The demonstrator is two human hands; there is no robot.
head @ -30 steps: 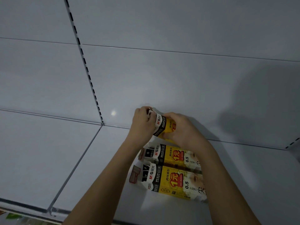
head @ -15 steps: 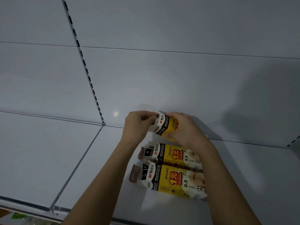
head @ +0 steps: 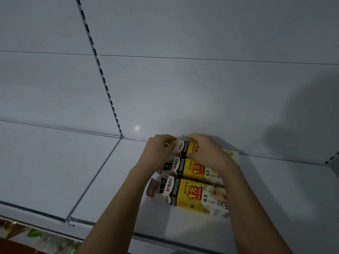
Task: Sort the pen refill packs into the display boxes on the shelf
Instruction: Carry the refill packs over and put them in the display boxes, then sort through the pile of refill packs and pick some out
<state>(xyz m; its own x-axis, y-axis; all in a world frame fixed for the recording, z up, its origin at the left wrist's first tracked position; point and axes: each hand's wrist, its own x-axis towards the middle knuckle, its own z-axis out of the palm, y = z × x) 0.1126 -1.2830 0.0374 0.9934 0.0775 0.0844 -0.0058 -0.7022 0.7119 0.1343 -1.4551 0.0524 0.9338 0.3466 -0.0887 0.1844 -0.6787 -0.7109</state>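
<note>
Three yellow, black and white pen refill display boxes lie side by side on the white shelf (head: 284, 189). The front box (head: 194, 196) and the middle box (head: 192, 167) lie flat and untouched. The back box (head: 185, 147) sits against the rear wall, held at both ends. My left hand (head: 157, 151) grips its left end, fingers curled over the white flap. My right hand (head: 207, 151) grips its yellow body from above. The right part of that box is hidden under my right hand.
The white back panel (head: 201, 98) rises just behind the boxes. A slotted upright (head: 102, 76) divides the shelf bays, with another shelf board (head: 45, 162) to the left. Blurred green and white goods (head: 36, 235) show below the shelf's front edge.
The back box, held tilted above the others a second ago, has come down flat onto the shelf behind the middle box. Both hands moved down and slightly back with it.
</note>
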